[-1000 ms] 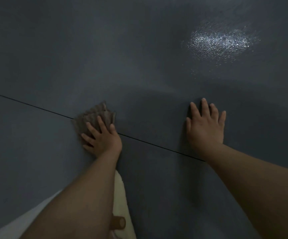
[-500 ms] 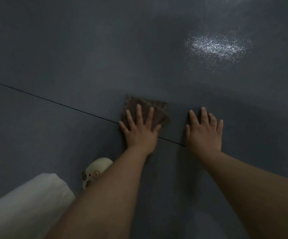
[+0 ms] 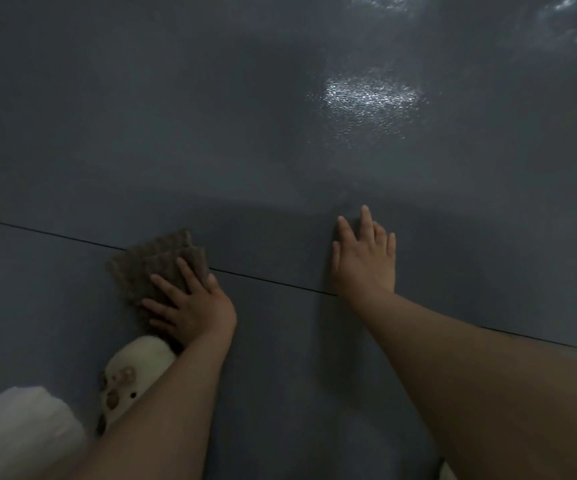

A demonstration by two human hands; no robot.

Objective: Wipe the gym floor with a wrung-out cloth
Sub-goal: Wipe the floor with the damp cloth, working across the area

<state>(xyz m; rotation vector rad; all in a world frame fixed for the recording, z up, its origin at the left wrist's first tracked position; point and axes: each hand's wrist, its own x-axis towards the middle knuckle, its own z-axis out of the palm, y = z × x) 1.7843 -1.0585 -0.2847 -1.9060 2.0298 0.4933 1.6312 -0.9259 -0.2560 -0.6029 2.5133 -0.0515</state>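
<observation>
Two hands: both down on the dark grey floor [image 3: 141,133], arms stretched out from the near edge.
Left hand [image 3: 190,306]: pressing flat on the cloth [image 3: 155,265], its fingers [image 3: 166,285] straight and spread wide over the near right part of it, nothing gripped.
Cloth: brown, waffle-textured, folded in layers, lying flat on the floor at near left, right across the thin dark seam [image 3: 273,282] that runs from far left to near right.
Right hand [image 3: 366,258]: palm flat on bare floor, well right of the cloth, fingers straight and slightly fanned, heel of the hand on the seam.
Glare [image 3: 366,98]: bright wet-looking patch on the floor, far right of centre.
Near left: a pale slipper [image 3: 131,372] with brown spots just behind the left wrist, white fabric [image 3: 17,434] at the corner.
</observation>
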